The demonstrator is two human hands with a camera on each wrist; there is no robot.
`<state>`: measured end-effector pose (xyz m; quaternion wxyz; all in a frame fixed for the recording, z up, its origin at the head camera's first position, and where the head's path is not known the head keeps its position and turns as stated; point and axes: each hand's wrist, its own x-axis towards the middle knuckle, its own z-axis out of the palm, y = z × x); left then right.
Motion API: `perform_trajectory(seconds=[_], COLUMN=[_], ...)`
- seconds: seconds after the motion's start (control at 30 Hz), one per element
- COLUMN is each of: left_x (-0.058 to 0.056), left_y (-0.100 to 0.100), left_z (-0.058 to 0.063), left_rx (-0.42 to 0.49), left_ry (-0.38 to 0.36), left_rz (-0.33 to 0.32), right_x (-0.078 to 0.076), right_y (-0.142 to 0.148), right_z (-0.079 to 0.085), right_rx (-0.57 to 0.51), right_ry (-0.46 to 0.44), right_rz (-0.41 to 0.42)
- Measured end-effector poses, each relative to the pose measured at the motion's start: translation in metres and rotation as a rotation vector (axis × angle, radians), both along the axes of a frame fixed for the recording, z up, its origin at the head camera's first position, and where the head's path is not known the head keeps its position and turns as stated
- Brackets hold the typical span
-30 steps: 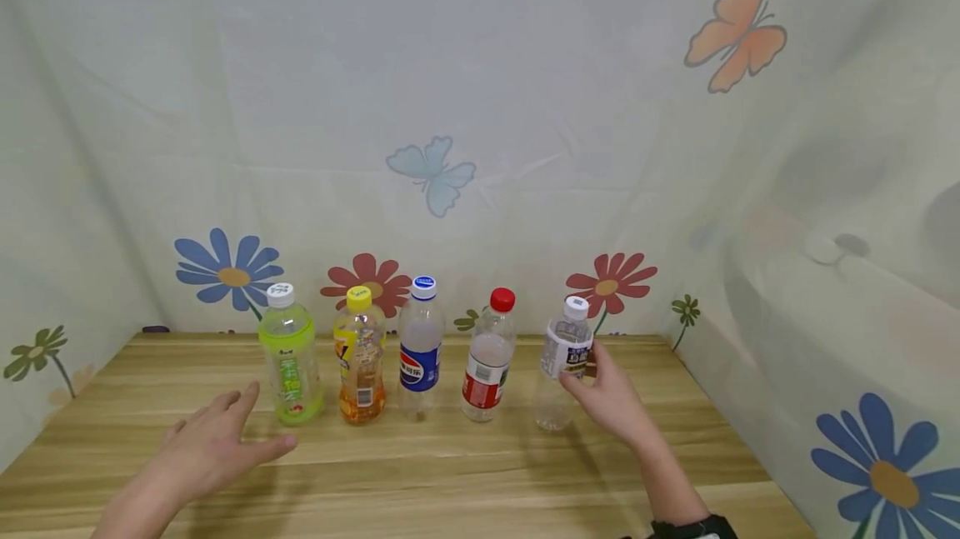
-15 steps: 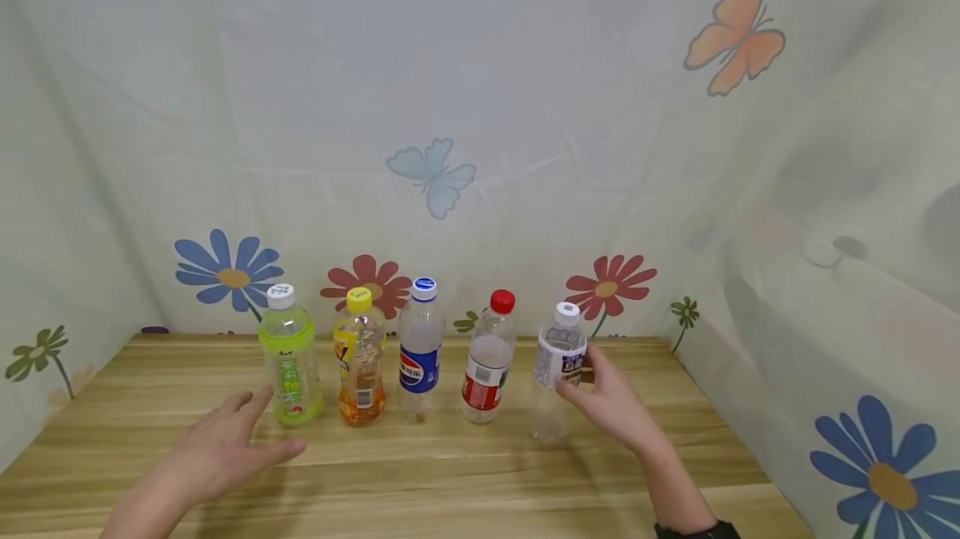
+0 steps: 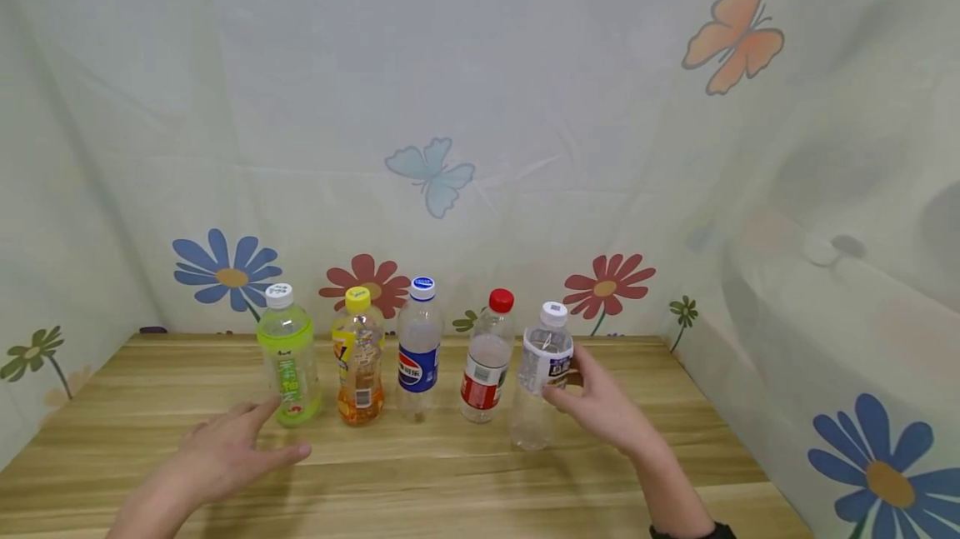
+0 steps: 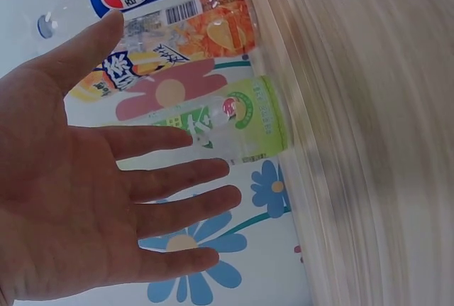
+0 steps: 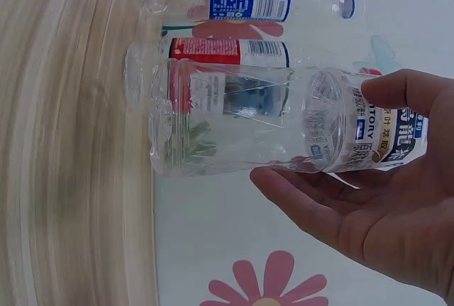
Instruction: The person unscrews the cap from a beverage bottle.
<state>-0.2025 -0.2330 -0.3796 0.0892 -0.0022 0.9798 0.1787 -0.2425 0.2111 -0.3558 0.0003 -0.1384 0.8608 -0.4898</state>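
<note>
My right hand (image 3: pixel 609 412) grips a clear, white-capped plastic bottle (image 3: pixel 531 418) around its label, thumb on the near side and fingers behind. In the right wrist view this bottle (image 5: pixel 241 118) looks empty; whether its base touches the table I cannot tell. Just left of it stands a red-capped bottle (image 3: pixel 486 372) with a red and white label. My left hand (image 3: pixel 221 454) is spread with straight fingers, holding nothing, in front of a green-labelled bottle (image 3: pixel 288 356) with a white cap. In the left wrist view the palm (image 4: pixel 64 199) and separated fingers show.
Between the hands stand a yellow-capped bottle (image 3: pixel 360 368) with an orange lower part and a blue-labelled Pepsi bottle (image 3: pixel 418 366). All are upright in a row on the wood-grain table (image 3: pixel 420 489). A flower-and-butterfly cloth (image 3: pixel 525 106) hangs behind and at the sides.
My right hand has moved the white-capped clear bottle leftward and slightly nearer, close to the red-capped bottle. My left hand has shifted slightly right. The other bottles stay in place.
</note>
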Motion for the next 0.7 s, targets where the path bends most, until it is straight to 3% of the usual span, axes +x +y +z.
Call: perform_trajectory(seconds=[0.7], left_x=[-0.002], left_y=[0.024], left_z=[0.003], left_rx=[0.09], left_ry=[-0.002], left_rz=[-0.013], right_x=[0.004], right_y=[-0.041], right_z=[-0.004], right_rx=[0.0], right_ry=[0.057], right_rz=[0.175])
